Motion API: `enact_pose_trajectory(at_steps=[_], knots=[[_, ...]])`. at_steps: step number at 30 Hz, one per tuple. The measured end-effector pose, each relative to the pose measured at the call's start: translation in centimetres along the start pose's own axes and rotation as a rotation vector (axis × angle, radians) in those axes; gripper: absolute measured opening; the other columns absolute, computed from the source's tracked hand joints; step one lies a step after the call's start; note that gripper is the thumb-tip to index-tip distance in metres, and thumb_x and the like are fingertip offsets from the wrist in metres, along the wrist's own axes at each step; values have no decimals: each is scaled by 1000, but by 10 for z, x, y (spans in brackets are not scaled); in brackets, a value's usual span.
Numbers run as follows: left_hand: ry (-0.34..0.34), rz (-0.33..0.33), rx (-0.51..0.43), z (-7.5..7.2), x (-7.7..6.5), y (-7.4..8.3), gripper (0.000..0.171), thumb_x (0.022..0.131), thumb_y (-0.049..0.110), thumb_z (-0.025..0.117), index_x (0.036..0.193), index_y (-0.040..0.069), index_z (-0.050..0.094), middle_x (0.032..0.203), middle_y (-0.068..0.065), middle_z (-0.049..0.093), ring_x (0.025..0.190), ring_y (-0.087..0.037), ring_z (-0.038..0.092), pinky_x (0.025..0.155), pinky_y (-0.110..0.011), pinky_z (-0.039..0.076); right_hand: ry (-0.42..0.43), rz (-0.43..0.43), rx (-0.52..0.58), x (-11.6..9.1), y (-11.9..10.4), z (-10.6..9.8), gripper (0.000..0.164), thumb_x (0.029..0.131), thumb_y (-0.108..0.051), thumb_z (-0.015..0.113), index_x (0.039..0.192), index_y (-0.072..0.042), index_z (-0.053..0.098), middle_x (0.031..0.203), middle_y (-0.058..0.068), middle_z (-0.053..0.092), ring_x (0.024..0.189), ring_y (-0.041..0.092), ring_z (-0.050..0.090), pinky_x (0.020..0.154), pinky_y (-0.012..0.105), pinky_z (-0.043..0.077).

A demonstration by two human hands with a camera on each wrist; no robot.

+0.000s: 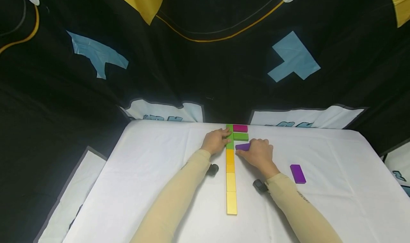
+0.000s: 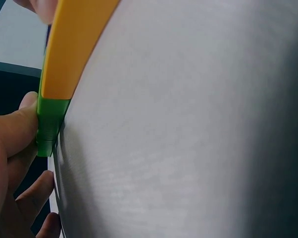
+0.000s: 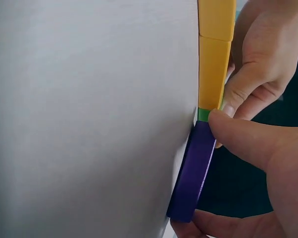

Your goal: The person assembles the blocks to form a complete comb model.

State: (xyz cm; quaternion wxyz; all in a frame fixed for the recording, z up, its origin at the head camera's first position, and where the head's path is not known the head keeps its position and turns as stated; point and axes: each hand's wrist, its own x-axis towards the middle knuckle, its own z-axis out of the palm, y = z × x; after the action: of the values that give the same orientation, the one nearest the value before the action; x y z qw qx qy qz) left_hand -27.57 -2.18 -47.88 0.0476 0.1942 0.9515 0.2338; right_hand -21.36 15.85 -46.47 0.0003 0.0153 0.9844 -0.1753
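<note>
A straight column of flat blocks runs away from me, with green blocks (image 1: 230, 145) at the far end and orange and yellow blocks (image 1: 230, 181) nearer. My left hand (image 1: 215, 141) lies at the left of the green part, its fingertips touching the green; the left wrist view shows the thumb (image 2: 20, 124) against the side of a green block (image 2: 52, 119). My right hand (image 1: 261, 154) pinches a purple block (image 1: 243, 146) by its ends, thumb at the end nearest the column. That block (image 3: 192, 171) lies crosswise, just right of the green section.
A magenta block (image 1: 240, 128) and a green crosswise block (image 1: 241, 136) adjoin the column's far right side. Another purple block (image 1: 298, 174) lies alone at the right. The white table (image 1: 153, 157) ends at a dark curtain (image 1: 205, 75).
</note>
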Motion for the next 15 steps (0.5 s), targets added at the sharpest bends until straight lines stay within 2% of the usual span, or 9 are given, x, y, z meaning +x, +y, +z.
enact_pose_trajectory(at_steps=[2,5,9,12,15], knots=[[-1,-2,-1,0,0,1,44,100,33,63,143,23,57,154,10,44,144,-20,40,121,-38,30,-4,3,-6,0,1,0,71,80,-51,79,114,10,66,93,22,68,94,39,55,87,59,44],[-5,-5,-9,0,0,1,44,100,32,63,143,22,57,154,10,43,144,-20,39,121,-38,29,-16,14,7,1,5,0,71,83,-50,77,121,10,64,103,25,69,98,41,55,88,61,44],[0,-8,-17,0,0,2,44,100,30,64,143,22,57,154,9,44,144,-21,40,120,-37,30,-32,13,30,2,12,-2,58,91,-38,71,127,7,64,113,25,69,104,43,56,89,61,45],[6,-6,-12,0,0,1,44,99,29,64,142,21,58,153,9,45,143,-20,42,120,-37,31,-32,11,46,3,14,-3,47,94,-29,69,126,5,66,111,22,71,105,44,58,91,60,47],[10,-4,-20,0,0,1,44,99,29,65,142,21,58,153,9,46,143,-20,42,120,-37,31,-29,14,69,2,14,-3,44,94,-27,70,123,5,67,106,21,72,102,42,61,90,58,49]])
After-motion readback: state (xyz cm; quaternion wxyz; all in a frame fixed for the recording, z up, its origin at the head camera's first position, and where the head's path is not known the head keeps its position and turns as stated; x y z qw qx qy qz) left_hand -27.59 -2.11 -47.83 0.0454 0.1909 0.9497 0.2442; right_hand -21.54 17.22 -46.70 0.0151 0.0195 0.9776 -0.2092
